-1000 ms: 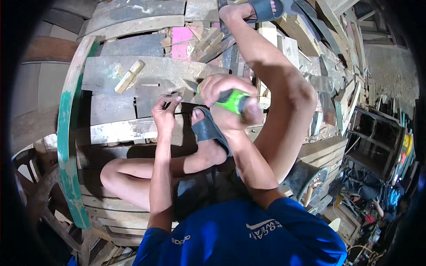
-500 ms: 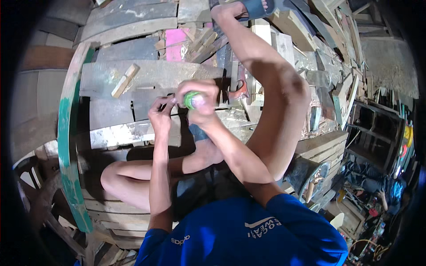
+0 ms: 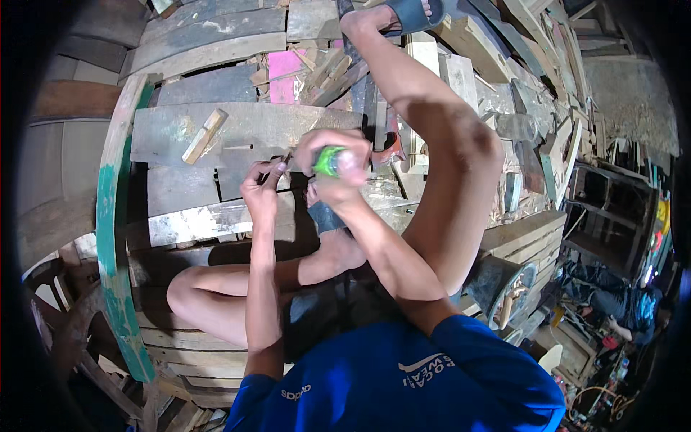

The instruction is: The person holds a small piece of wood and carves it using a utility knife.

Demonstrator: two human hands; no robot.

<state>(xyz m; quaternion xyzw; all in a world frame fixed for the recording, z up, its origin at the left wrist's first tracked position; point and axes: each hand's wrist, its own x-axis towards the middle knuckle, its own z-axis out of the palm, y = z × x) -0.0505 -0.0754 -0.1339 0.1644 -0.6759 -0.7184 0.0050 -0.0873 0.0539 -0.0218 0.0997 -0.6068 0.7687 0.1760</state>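
My right hand (image 3: pixel 332 144) is closed round a bright green, rounded thing (image 3: pixel 329 161) with a pale, shiny end. Motion smears it, so its kind is unclear. Just left of it, my left hand (image 3: pixel 260 183) pinches a small, thin, dark stick-like piece (image 3: pixel 287 159) between thumb and fingertips. The piece points toward my right hand. Both hands are above wooden boards (image 3: pixel 183 189), in front of my folded leg. A short block of wood (image 3: pixel 204 136) lies on the boards to the left, and a thin stick (image 3: pixel 238 147) lies nearer my left hand.
A green-painted beam (image 3: pixel 114 252) runs along the left. Behind my hands are a pink sheet (image 3: pixel 286 75) and wood scraps (image 3: pixel 332 74). An orange-red handle (image 3: pixel 389 149) lies right of my right hand, beside my raised leg. A bucket (image 3: pixel 512 295) holding pieces stands at the right.
My right hand has moved a little to the right with the green thing, widening the gap between my hands. The dark piece in my left fingers now shows more plainly.
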